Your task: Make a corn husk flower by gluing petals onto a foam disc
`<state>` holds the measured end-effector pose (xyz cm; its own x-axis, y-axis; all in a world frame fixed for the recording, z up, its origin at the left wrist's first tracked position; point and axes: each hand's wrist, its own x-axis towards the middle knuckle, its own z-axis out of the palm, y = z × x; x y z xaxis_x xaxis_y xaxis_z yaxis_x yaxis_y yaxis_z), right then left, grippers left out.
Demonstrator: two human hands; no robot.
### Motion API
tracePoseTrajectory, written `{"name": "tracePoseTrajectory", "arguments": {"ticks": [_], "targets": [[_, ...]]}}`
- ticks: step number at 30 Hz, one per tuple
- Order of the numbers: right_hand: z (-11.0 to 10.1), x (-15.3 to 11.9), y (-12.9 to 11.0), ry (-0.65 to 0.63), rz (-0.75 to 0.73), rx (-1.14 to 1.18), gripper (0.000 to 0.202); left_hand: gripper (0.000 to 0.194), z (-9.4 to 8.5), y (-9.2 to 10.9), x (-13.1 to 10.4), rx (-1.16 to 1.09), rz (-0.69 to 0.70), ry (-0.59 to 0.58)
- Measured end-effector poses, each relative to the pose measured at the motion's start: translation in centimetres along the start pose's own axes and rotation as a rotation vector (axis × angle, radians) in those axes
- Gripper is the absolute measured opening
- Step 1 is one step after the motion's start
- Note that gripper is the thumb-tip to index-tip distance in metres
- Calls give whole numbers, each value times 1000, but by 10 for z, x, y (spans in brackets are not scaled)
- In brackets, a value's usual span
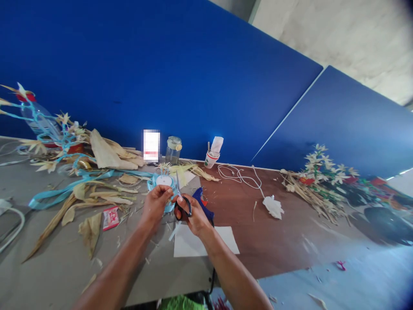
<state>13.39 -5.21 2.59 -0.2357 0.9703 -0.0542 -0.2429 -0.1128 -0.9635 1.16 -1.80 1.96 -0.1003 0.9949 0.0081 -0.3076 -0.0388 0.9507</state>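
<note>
Scissors (185, 206) with dark handles are gripped in my right hand (195, 215), their blades pointing up and away from me. Close beside them, my left hand (157, 199) is closed in a pinch, and what lies between its fingertips is too small to make out. Just beyond both hands sits a white-centred spool (164, 181) of light blue ribbon, partly hidden by my fingers. A blue glue gun (205, 206) rests to the right of my right hand. Under my right wrist lies a white sheet of paper (190, 245).
Dried husks (112, 150) and a loose blue ribbon (48, 200) spread over the left side, near a red packet (110, 218). Against the blue partition stand a glass jar (173, 150) and a white cup (211, 160). A white cable (241, 177) and husk flowers (322, 165) lie rightward.
</note>
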Motion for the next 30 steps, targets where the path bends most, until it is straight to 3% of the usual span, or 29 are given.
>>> {"name": "tracePoseTrajectory", "arguments": {"ticks": [14, 22, 25, 30], "targets": [[2, 4, 1, 20, -65, -7, 34, 25, -1, -3, 1, -15, -23, -84], [1, 5, -1, 115, -51, -58, 38, 25, 1, 2, -2, -45, -41, 10], [-13, 9, -9, 155, -11, -285, 40, 26, 0, 3, -2, -91, -17, 70], [-37, 19, -23, 287, 62, -919, 51, 40, -2, 6, 2, -133, -70, 108]]}}
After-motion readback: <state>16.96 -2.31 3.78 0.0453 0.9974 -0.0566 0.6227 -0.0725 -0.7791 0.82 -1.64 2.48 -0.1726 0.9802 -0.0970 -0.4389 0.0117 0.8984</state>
